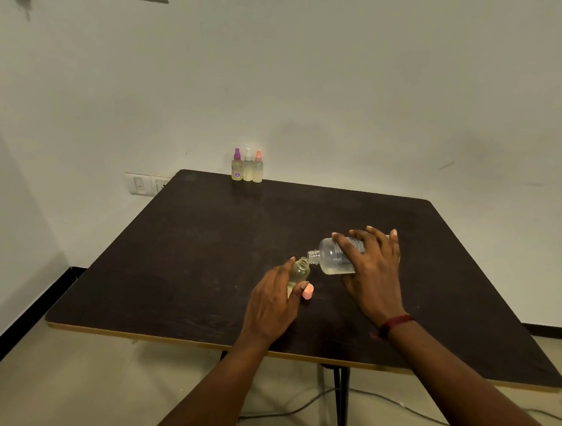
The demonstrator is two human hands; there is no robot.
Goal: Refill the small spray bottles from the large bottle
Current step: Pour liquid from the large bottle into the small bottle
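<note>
Near the middle of the table, the left hand held an uncapped small bottle mouth-up, its grip curled round the body, which showed pale yellowish liquid. The right hand, its grip wrapped over the large bottle, held that bottle tipped on its side above the table, its open neck just beside the small bottle's mouth and a little liquid pooled along its lower side. A pink cap lay on the table just beside the left thumb, and three capped spray bottles stood in a row at the table's far edge.
</note>
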